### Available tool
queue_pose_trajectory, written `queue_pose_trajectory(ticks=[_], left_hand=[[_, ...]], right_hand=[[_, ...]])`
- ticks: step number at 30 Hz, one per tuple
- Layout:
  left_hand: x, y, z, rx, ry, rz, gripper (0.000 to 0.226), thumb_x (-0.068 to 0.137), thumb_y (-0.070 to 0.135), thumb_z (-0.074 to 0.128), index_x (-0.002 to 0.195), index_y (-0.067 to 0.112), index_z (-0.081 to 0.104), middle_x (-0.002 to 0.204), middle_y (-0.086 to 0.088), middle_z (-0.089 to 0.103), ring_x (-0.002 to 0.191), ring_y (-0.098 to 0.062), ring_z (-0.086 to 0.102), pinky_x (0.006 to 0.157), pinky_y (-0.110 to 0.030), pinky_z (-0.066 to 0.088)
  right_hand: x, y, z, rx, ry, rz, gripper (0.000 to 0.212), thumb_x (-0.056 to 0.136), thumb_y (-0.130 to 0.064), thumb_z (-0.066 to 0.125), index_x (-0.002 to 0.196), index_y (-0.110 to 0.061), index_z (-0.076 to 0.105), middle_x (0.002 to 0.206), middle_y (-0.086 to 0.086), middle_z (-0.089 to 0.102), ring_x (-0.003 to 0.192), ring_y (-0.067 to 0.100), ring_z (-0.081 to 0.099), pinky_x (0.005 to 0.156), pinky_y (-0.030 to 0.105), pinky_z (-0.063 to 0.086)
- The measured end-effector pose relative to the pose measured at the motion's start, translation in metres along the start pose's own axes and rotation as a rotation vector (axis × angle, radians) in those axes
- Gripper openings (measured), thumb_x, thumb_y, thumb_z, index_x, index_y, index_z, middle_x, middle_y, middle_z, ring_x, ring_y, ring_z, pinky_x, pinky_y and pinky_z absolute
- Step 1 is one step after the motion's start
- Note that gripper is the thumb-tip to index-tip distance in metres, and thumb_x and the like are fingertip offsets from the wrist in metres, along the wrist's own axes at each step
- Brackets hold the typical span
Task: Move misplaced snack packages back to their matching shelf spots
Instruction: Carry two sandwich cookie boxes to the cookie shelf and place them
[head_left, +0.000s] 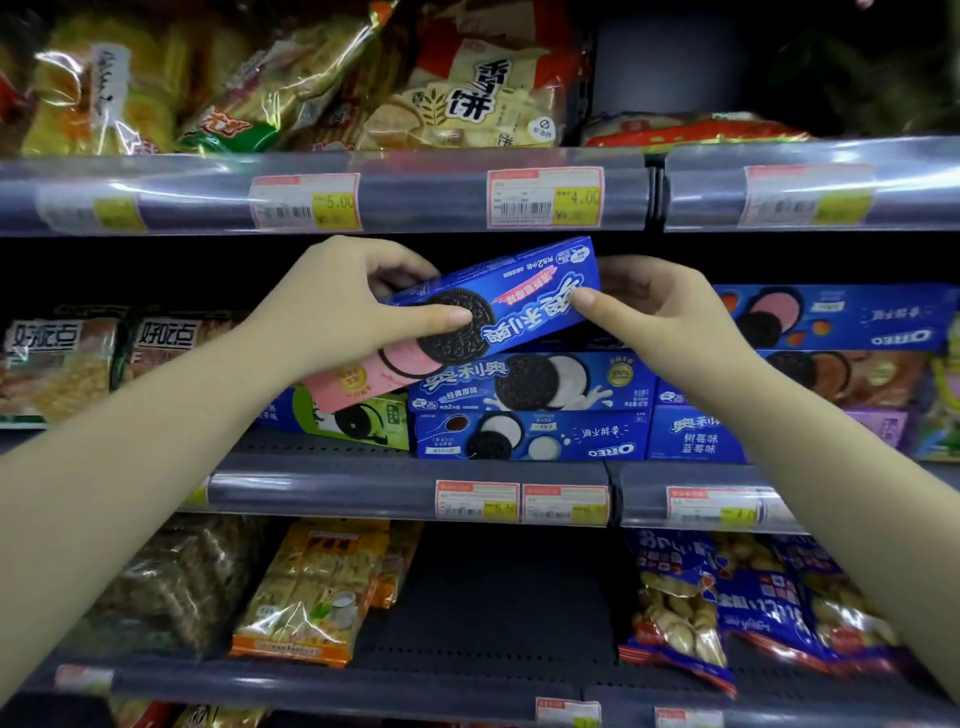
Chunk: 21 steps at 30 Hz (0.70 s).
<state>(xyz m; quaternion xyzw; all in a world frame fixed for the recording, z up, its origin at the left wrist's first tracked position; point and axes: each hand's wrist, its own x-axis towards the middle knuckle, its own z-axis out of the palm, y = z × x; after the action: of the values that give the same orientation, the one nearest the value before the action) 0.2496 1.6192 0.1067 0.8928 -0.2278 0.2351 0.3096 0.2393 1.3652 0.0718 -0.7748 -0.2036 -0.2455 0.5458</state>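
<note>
A blue and pink Oreo box (519, 306) is held upside down and tilted, its right end raised, in front of the middle shelf. My left hand (332, 306) grips its left part, thumb across the printed cookie. My right hand (660, 312) holds its right end, thumb on the front face. Directly below lies a stack of blue Oreo boxes (530, 410), with a green Oreo box (358, 415) to their left.
More Oreo boxes (831, 332) stack at the right of the middle shelf (405, 488). Biscuit packs (57, 364) sit at its left. Cracker bags (483, 98) fill the top shelf. Below are biscuit packs (306, 592) and peanut bags (691, 613).
</note>
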Motion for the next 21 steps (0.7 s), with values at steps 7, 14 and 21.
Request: queue_pose_trajectory(ticks=[7,14,21], left_hand=[[0.007,0.009,0.008,-0.083,-0.054,-0.012,0.056,0.055,0.066,0.069,0.100,0.032,0.068,0.094,0.011,0.068,0.076,-0.006,0.059,0.072,-0.023,0.050],[-0.009,0.012,0.027,-0.239,-0.208,-0.048,0.034,0.073,0.040,0.079,0.103,0.026,0.070,0.094,-0.001,0.066,0.056,-0.009,0.053,0.041,-0.012,0.043],[-0.023,0.019,0.029,-0.528,-0.300,-0.046,0.053,0.062,0.033,0.082,0.111,0.024,0.063,0.103,0.002,0.072,0.089,-0.008,0.069,0.077,-0.026,0.059]], right_hand=[[-0.005,0.002,-0.009,0.087,0.006,0.040,0.026,0.082,-0.033,0.067,0.107,-0.024,0.063,0.110,-0.002,0.072,0.106,0.011,0.067,0.096,0.032,0.052],[-0.014,-0.002,-0.006,0.189,0.017,0.067,0.012,0.089,-0.025,0.061,0.100,-0.022,0.066,0.098,-0.002,0.075,0.097,0.009,0.070,0.092,0.030,0.055],[-0.022,-0.016,0.016,0.229,-0.115,0.047,0.032,0.084,-0.021,0.066,0.111,-0.005,0.067,0.098,0.007,0.074,0.089,0.011,0.070,0.084,0.027,0.057]])
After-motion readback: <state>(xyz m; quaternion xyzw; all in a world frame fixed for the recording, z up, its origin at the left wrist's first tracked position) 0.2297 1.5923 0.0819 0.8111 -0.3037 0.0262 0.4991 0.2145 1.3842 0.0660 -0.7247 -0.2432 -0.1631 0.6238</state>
